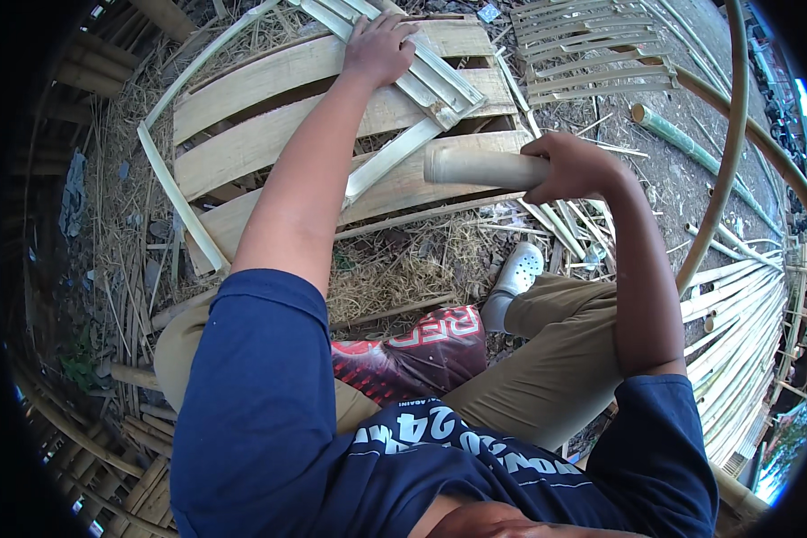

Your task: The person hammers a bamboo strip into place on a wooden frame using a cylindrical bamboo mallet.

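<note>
My left hand (381, 50) grips a bundle of split bamboo strips (433, 88) joined side by side, its fingers over their upper faces. The strips lie slantwise across a low platform of wooden slats (251, 115). In my right hand (572, 167) is a short, thick bamboo piece (475, 169), clasped at its right end and held level over the platform's near right corner. A loose split bamboo strip (390, 161) lies slantwise between the bundle's near end and the platform's near edge. The underside of the bundle is hidden.
A slatted bamboo panel (592, 54) lies at the far right, with a green bamboo pole (699, 152) nearby. Curved bamboo poles (733, 134) rise on the right, beside many pale split strips (735, 350). A bent strip (172, 175) borders the platform's left. Straw and scraps cover the ground.
</note>
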A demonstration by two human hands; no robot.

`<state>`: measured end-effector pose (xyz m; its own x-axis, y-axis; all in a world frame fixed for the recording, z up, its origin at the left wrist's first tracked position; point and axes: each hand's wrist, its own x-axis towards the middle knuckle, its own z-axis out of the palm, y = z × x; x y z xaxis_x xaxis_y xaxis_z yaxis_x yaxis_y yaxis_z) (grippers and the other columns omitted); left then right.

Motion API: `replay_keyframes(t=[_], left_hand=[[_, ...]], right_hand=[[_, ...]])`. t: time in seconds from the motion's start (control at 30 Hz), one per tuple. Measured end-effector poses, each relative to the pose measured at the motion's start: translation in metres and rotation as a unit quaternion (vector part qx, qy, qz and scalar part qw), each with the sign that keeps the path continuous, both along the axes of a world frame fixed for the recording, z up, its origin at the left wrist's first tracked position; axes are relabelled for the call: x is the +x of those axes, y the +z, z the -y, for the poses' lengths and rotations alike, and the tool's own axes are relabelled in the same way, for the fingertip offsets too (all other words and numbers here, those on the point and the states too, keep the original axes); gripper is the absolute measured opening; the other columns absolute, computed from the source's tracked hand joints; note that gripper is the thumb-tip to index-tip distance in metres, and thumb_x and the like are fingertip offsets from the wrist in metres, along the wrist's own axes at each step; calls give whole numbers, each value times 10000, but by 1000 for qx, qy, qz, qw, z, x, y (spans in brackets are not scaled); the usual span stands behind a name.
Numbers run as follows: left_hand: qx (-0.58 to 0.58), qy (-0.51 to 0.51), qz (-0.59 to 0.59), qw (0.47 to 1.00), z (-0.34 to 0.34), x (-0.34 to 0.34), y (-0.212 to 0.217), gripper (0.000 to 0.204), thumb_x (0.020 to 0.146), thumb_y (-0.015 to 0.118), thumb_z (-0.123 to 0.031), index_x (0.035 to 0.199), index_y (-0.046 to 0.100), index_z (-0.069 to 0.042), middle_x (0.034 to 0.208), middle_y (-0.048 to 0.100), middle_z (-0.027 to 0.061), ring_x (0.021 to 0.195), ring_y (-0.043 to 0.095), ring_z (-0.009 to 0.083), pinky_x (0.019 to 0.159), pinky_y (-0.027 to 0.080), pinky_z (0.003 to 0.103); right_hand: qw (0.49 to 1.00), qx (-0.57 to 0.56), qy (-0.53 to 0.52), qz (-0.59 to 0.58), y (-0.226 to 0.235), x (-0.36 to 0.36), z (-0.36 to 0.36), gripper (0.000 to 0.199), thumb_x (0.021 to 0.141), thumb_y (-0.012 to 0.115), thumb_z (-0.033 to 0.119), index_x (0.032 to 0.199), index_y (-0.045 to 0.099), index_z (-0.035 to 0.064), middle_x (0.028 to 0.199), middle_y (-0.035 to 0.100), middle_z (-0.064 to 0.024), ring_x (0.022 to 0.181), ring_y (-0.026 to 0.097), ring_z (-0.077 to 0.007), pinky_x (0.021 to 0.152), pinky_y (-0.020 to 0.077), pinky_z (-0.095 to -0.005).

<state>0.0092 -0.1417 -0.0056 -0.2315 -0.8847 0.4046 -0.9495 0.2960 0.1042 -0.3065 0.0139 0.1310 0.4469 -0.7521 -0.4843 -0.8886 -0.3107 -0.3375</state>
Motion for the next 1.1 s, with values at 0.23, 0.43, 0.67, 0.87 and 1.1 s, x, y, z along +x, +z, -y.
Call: replay_keyframes(t=[0.23, 0.43, 0.67, 0.87, 1.1], left_hand=[[-1, 0, -1, 1000, 1, -6, 0, 461, 1017, 456, -334, 1454, 588, -276, 1598, 479, 8, 1550, 327, 209, 1295, 159, 506], [3, 7, 1, 1000, 2, -2, -1, 477, 999, 472, -357, 1452, 603, -289, 1608, 471, 6, 1540, 348, 211, 1298, 152, 500], [-1, 4, -7, 1000, 2, -4, -2, 481, 992, 474, -359, 1445, 614, -280, 1603, 477, 11, 1536, 355, 213, 1298, 152, 496], [-13, 1, -18, 1000, 2, 0, -3, 473, 986, 479, -359, 1427, 628, -276, 1593, 491, 23, 1530, 365, 217, 1295, 160, 497], [12, 11, -7, 1000, 2, -10, 0, 465, 1010, 463, -340, 1452, 594, -273, 1601, 473, 2, 1552, 323, 205, 1300, 161, 498]], right_hand=[[988, 133, -78, -18, 23, 11, 2, 578, 744, 891, 321, 1152, 716, -48, 806, 735, -120, 608, 688, -151, 543, 557, -319], [982, 112, -149, 20, 26, 17, 4, 672, 757, 892, 337, 1254, 666, -54, 791, 723, -106, 618, 685, -164, 561, 564, -311], [984, 161, -72, -24, 25, 11, 4, 578, 798, 890, 348, 1180, 694, -38, 762, 707, -83, 547, 644, -145, 499, 522, -303], [968, 199, -142, 47, 34, 15, 7, 610, 795, 886, 414, 1031, 682, -110, 716, 681, -83, 550, 649, -151, 489, 522, -301], [977, 168, -129, -14, 20, -1, 14, 664, 776, 898, 478, 1075, 694, -79, 745, 695, -100, 595, 680, -184, 500, 550, -332]])
